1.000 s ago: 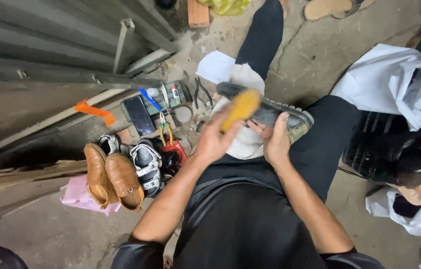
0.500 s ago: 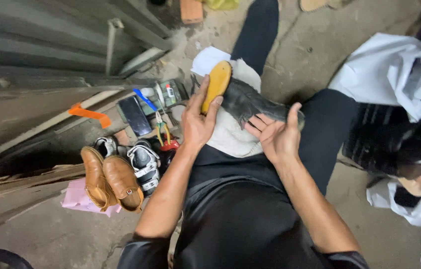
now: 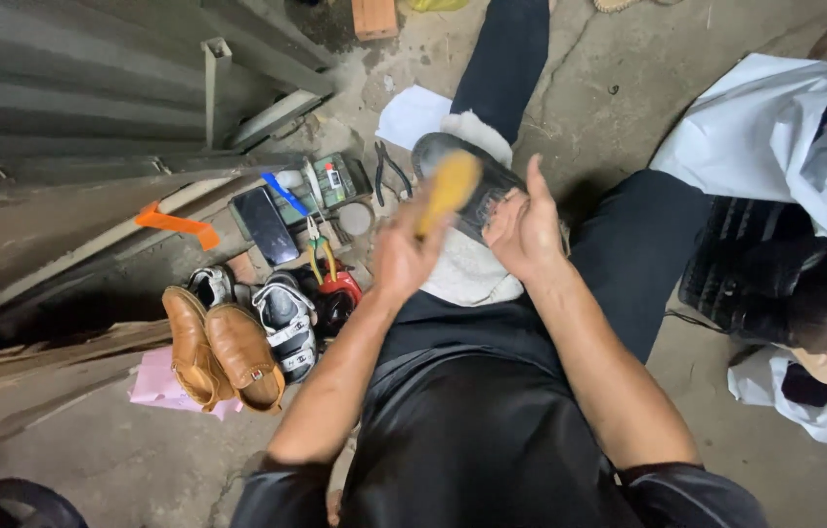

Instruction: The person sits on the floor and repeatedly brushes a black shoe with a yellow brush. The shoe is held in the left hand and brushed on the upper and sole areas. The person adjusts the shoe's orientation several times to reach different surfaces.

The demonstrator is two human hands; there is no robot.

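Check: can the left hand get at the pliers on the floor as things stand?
Probably not at once. The left hand is shut on the brush, working on the dark shoe. The pliers lie just beside that arm on the floor, nothing covering them.

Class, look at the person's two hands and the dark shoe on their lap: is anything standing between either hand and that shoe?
Nothing visible does. The right hand rests directly on the dark shoe, which lies on a white cloth over the lap. The left hand grips a yellow-handled brush, which lies across the shoe.
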